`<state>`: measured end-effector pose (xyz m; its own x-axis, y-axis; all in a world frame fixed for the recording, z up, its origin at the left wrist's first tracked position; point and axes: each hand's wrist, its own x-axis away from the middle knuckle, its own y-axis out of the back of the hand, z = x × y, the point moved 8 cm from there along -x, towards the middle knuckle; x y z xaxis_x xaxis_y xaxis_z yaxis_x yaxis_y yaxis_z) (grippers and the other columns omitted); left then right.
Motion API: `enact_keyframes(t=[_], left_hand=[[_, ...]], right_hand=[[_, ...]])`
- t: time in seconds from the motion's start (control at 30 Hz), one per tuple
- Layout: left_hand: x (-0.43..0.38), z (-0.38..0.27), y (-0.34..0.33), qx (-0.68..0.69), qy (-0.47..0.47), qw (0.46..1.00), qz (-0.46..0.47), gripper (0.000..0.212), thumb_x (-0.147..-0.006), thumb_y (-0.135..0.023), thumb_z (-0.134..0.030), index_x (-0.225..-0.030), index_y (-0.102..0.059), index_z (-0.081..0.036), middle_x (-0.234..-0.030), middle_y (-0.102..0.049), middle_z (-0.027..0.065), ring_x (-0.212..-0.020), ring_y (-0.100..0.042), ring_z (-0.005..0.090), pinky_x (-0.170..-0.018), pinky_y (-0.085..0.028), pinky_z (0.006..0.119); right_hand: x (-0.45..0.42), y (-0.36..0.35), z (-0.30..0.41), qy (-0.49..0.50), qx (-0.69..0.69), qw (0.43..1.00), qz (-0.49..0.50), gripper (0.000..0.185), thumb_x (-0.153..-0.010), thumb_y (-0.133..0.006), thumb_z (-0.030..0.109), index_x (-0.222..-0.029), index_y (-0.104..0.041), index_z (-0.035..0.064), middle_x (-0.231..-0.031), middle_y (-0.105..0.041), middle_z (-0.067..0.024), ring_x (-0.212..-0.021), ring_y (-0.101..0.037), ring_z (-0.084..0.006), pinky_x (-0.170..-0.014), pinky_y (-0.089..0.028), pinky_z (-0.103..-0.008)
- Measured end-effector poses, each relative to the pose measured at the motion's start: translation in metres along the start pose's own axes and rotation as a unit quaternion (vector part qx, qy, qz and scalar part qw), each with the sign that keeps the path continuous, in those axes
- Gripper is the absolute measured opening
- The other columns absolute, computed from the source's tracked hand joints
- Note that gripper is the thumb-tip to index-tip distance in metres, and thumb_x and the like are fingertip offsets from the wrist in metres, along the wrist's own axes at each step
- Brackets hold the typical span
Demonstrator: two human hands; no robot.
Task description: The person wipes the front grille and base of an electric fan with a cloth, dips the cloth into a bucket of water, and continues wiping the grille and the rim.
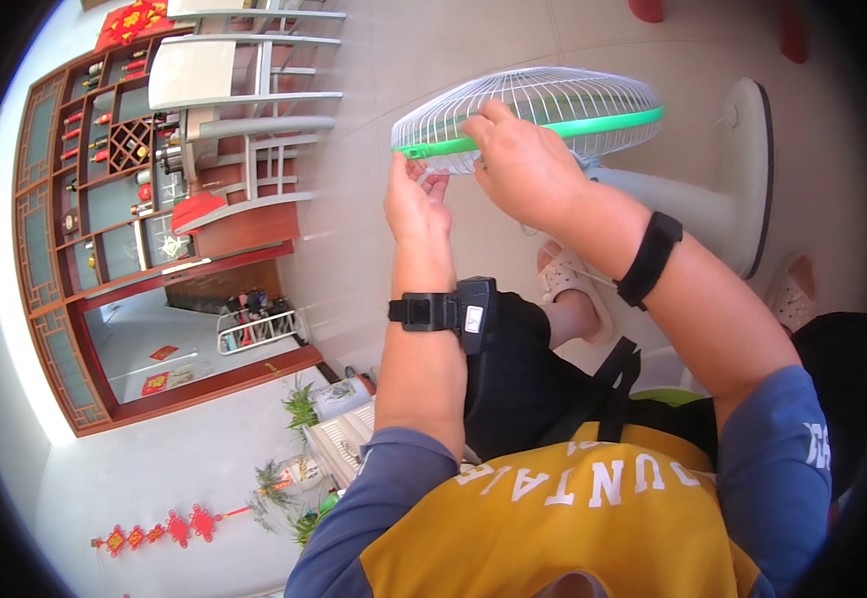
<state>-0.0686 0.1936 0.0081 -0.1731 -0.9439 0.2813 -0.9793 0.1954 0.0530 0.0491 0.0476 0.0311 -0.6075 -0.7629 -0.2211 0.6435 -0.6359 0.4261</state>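
Note:
Before me stands an electric floor fan whose white wire grille (553, 86) is ringed by a green plastic band (605, 122). My left hand (420, 205) pinches the near end of the band by a small clip (412, 152); its fingertips are partly hidden behind the grille. My right hand (527, 164) is closed over the band farther along, fingers on the front wires and thumb underneath. A pale pole (661, 193) joins the fan head to a rounded white base (740, 172). The fan blades cannot be made out clearly through the wires.
White-framed chairs (261, 71) and a wooden display cabinet (97, 164) stand to the left. My foot in a pale clog (568, 284) is beneath the fan. A wire rack (258, 329) and potted plants (300, 407) are lower left. Red legs (794, 34) show at the top right.

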Motion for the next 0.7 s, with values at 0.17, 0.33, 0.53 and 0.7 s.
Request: enact_keyframes(t=[0.17,0.33,0.53,0.7], left_hand=[[-0.006,-0.002,-0.002,-0.008,-0.005,1.000,0.030,0.030,-0.081,-0.059,-0.030,-0.097,-0.050,-0.006,-0.090,-0.045,0.0065,-0.084,-0.044,0.0224,-0.078,-0.041,0.037],[0.002,0.002,-0.017,0.022,0.011,0.997,0.070,0.023,-0.081,-0.058,-0.027,-0.091,-0.053,-0.007,-0.085,-0.048,0.0035,-0.082,-0.045,0.0169,-0.079,-0.040,0.038],[0.032,-0.012,-0.046,0.016,-0.018,0.996,0.086,0.017,-0.080,-0.057,-0.020,-0.088,-0.056,-0.006,-0.080,-0.052,0.0005,-0.076,-0.044,0.0103,-0.073,-0.038,0.029],[0.054,-0.026,-0.064,0.052,-0.112,0.982,0.140,0.021,-0.081,-0.056,-0.016,-0.094,-0.057,0.001,-0.083,-0.053,0.0018,-0.073,-0.045,0.0093,-0.068,-0.036,0.023]], right_hand=[[0.016,0.020,-0.007,0.027,0.060,0.994,-0.092,0.033,-0.069,-0.054,0.001,-0.101,-0.044,-0.0003,-0.100,-0.048,-0.0159,-0.074,-0.060,-0.0308,-0.062,-0.049,-0.0382],[0.026,0.038,-0.021,-0.031,0.186,0.980,-0.069,0.045,-0.070,-0.057,0.004,-0.112,-0.042,-0.0015,-0.112,-0.043,-0.0215,-0.072,-0.061,-0.0306,-0.062,-0.051,-0.0362],[0.023,0.067,-0.039,-0.126,0.174,0.977,-0.016,0.064,-0.069,-0.067,0.010,-0.123,-0.034,0.0023,-0.123,-0.036,-0.0217,-0.086,-0.056,-0.0382,-0.072,-0.048,-0.0394],[0.032,0.089,-0.035,-0.085,0.176,0.978,-0.079,0.069,-0.068,-0.067,0.009,-0.126,-0.032,0.0013,-0.124,-0.036,-0.0222,-0.093,-0.052,-0.0410,-0.079,-0.046,-0.0403]])
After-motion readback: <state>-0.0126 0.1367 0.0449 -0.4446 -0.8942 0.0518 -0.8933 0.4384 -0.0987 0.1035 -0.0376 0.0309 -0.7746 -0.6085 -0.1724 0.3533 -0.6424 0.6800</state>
